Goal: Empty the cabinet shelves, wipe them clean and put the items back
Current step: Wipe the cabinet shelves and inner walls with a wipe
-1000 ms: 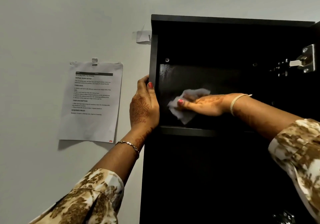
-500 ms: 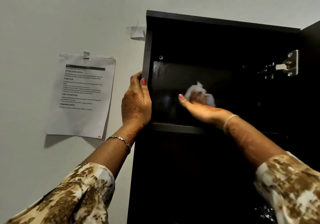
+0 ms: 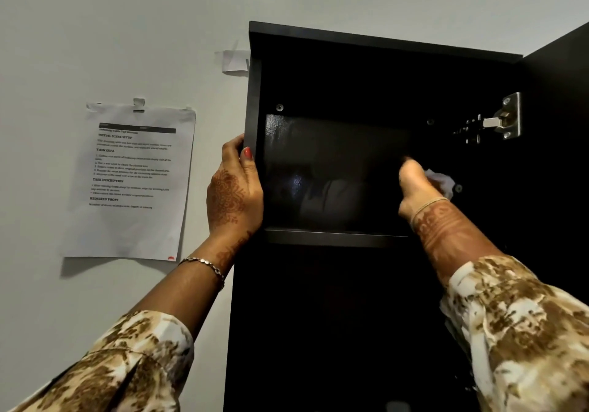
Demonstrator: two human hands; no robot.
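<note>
Right hand point(image 3: 417, 185) shifted right | wipe point(image 3: 441, 179) beyond it | left hand point(image 3: 234, 188) grips cabinet point(image 3: 255, 99)

A paper point(image 3: 134, 182) is on the wall point(image 3: 95, 29), left of the cabinet point(image 3: 382, 42). The left hand point(image 3: 234, 193) holds the cabinet's left edge. The right hand point(image 3: 417, 185) is inside on the right, above the shelf point(image 3: 334, 238), holding a wipe point(image 3: 441, 180). A hinge point(image 3: 503, 118) is higher up.

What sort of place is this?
Likely an ordinary room staged for a cleaning exercise: a dark cabinet against a pale wall, a printed instruction sheet taped beside it, the right hand holding a wipe inside.
</note>
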